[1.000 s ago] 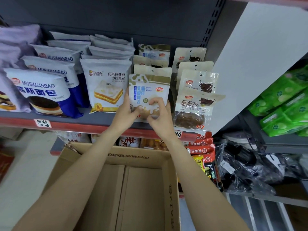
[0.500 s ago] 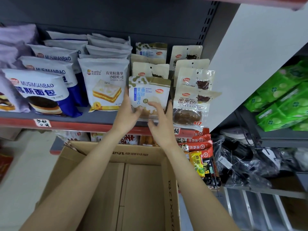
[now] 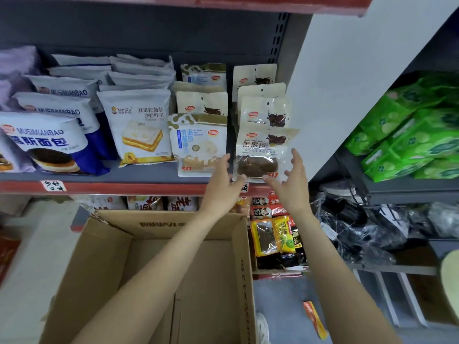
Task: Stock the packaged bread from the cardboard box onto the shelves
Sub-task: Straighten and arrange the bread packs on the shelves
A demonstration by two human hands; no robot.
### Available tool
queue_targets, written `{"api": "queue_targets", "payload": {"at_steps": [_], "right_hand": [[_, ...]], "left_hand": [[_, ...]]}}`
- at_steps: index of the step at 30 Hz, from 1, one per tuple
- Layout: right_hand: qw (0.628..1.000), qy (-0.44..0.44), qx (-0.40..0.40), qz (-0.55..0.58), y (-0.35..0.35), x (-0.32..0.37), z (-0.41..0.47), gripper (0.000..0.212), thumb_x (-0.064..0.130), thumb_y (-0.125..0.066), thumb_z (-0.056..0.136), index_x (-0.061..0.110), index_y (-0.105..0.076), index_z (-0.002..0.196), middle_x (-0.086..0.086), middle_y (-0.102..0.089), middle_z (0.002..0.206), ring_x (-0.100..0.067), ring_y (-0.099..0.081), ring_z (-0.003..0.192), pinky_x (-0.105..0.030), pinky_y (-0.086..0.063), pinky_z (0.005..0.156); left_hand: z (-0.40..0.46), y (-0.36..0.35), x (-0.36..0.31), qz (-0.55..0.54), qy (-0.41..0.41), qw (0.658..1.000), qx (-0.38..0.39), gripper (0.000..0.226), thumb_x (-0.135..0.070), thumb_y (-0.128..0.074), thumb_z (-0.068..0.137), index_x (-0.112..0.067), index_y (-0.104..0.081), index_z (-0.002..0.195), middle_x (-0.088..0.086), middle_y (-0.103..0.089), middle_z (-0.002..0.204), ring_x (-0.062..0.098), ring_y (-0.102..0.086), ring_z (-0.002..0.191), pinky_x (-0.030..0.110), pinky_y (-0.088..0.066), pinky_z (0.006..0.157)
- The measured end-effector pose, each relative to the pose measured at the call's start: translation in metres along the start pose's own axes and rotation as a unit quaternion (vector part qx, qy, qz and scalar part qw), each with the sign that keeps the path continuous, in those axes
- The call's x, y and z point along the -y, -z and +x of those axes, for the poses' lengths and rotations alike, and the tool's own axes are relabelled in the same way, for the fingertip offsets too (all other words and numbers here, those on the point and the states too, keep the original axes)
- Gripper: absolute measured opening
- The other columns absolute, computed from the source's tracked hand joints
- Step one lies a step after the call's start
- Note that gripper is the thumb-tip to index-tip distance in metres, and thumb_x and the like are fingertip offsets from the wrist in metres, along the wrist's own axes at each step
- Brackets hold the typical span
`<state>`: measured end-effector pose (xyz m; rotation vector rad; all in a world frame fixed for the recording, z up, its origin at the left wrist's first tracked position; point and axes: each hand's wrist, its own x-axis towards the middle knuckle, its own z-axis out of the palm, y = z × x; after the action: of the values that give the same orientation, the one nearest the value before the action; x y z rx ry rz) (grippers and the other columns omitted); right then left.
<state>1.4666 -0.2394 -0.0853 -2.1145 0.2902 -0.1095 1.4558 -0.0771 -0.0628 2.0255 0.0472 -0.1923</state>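
Observation:
A white and blue bread packet (image 3: 197, 145) stands at the front of the grey shelf (image 3: 139, 175). Right of it leans a clear packet of dark bread (image 3: 260, 155), the front one of a row. My left hand (image 3: 223, 184) is at that packet's lower left corner with fingers spread, holding nothing. At its lower right my right hand (image 3: 290, 182) is spread too, the thumb near the packet's bottom edge. The cardboard box (image 3: 169, 222) sits below my arms, and its visible floor is bare.
Large Musimianbao bags (image 3: 47, 142) and sandwich bread packets (image 3: 139, 130) fill the shelf's left part. A white side panel (image 3: 347, 70) bounds the shelf on the right. Green packs (image 3: 409, 142) sit on the neighbouring shelf, and snack packets (image 3: 275, 234) on a lower one.
Both hands let go of the white and blue packet, which now stands on the shelf. They moved right, to either side of the dark bread packet.

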Motion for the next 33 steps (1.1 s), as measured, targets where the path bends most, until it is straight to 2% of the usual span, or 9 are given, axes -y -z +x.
{"api": "queue_targets", "payload": {"at_steps": [4,9,13,15,18,21,23,29,33], "right_hand": [[0.999,0.039,0.024,0.006,-0.001,-0.004,0.032,0.086,0.01,-0.074,0.078,0.023,-0.022,0.146,-0.008,-0.047,0.14,-0.025,-0.055,0.118,-0.046,-0.047,0.098],[0.995,0.076,0.055,0.019,-0.009,-0.008,0.048,0.084,0.002,-0.073,0.074,0.023,-0.025,0.139,-0.005,-0.041,0.139,-0.023,-0.054,0.116,-0.047,-0.049,0.096],[0.984,0.082,0.129,0.092,0.003,-0.015,0.045,0.076,0.005,-0.073,0.076,0.018,-0.024,0.132,0.018,-0.04,0.121,-0.008,-0.052,0.107,-0.041,-0.049,0.097],[0.976,0.077,0.165,0.122,0.014,-0.016,0.045,0.079,0.007,-0.072,0.078,0.023,-0.019,0.135,0.013,-0.034,0.133,-0.018,-0.048,0.117,-0.042,-0.046,0.101],[0.976,0.082,0.149,0.137,0.033,-0.014,0.049,0.075,0.01,-0.062,0.084,0.026,-0.018,0.143,-0.003,-0.029,0.146,-0.022,-0.042,0.124,-0.036,-0.04,0.103],[0.982,0.111,0.072,0.133,0.054,0.0,0.067,0.049,0.006,-0.05,0.093,0.017,-0.035,0.138,-0.003,-0.046,0.136,-0.019,-0.05,0.117,-0.014,-0.043,0.091],[0.986,0.121,0.056,0.101,0.061,0.011,0.089,0.042,0.012,-0.05,0.095,0.013,-0.039,0.136,-0.003,-0.052,0.132,-0.015,-0.053,0.111,-0.005,-0.042,0.08],[0.99,0.065,0.121,0.044,0.047,0.032,0.144,0.043,0.022,-0.066,0.087,0.009,-0.048,0.124,-0.005,-0.062,0.109,-0.017,-0.059,0.092,-0.024,-0.044,0.079],[0.98,0.107,0.167,0.002,0.038,0.029,0.151,0.018,0.016,-0.071,0.081,0.008,-0.064,0.096,-0.002,-0.061,0.088,-0.018,-0.056,0.079,-0.029,-0.044,0.076]], "left_hand": [[0.021,-0.029,-0.01,-0.064,0.017,0.998,-0.019,0.057,-0.009,-0.053,0.092,-0.021,-0.03,0.143,-0.002,-0.048,0.14,0.014,-0.046,0.127,0.036,-0.037,0.108],[0.035,-0.04,-0.013,-0.121,0.048,0.989,-0.073,0.058,0.0,-0.053,0.088,-0.018,-0.034,0.139,0.0,-0.051,0.136,0.013,-0.045,0.128,0.032,-0.034,0.109],[0.026,-0.04,-0.008,-0.104,0.022,0.991,-0.077,0.058,-0.003,-0.054,0.089,-0.022,-0.034,0.14,-0.002,-0.049,0.139,0.012,-0.042,0.131,0.037,-0.032,0.112],[0.016,-0.041,-0.007,-0.09,0.033,0.992,-0.086,0.065,-0.008,-0.055,0.091,-0.023,-0.025,0.148,-0.004,-0.039,0.148,0.012,-0.035,0.137,0.037,-0.028,0.114],[0.0,-0.035,-0.009,-0.04,0.032,0.989,-0.137,0.063,-0.012,-0.057,0.092,-0.021,-0.028,0.147,-0.005,-0.038,0.148,0.014,-0.037,0.135,0.036,-0.032,0.113],[-0.009,-0.025,-0.022,0.042,-0.067,0.968,-0.237,0.051,-0.008,-0.062,0.087,-0.015,-0.043,0.134,-0.002,-0.047,0.129,0.014,-0.049,0.12,0.031,-0.044,0.102],[-0.004,-0.019,-0.029,0.137,-0.141,0.938,-0.285,0.054,-0.008,-0.067,0.083,-0.013,-0.044,0.132,0.006,-0.045,0.131,0.02,-0.046,0.121,0.036,-0.043,0.103],[0.028,-0.007,-0.049,0.383,-0.244,0.852,-0.259,0.075,-0.022,-0.076,0.074,-0.012,-0.04,0.139,0.012,-0.043,0.142,0.027,-0.029,0.137,0.039,-0.019,0.116],[0.04,-0.002,-0.055,0.454,-0.22,0.843,-0.185,0.053,-0.028,-0.073,0.079,-0.019,-0.055,0.128,0.006,-0.062,0.123,0.026,-0.047,0.126,0.046,-0.01,0.116]]}}
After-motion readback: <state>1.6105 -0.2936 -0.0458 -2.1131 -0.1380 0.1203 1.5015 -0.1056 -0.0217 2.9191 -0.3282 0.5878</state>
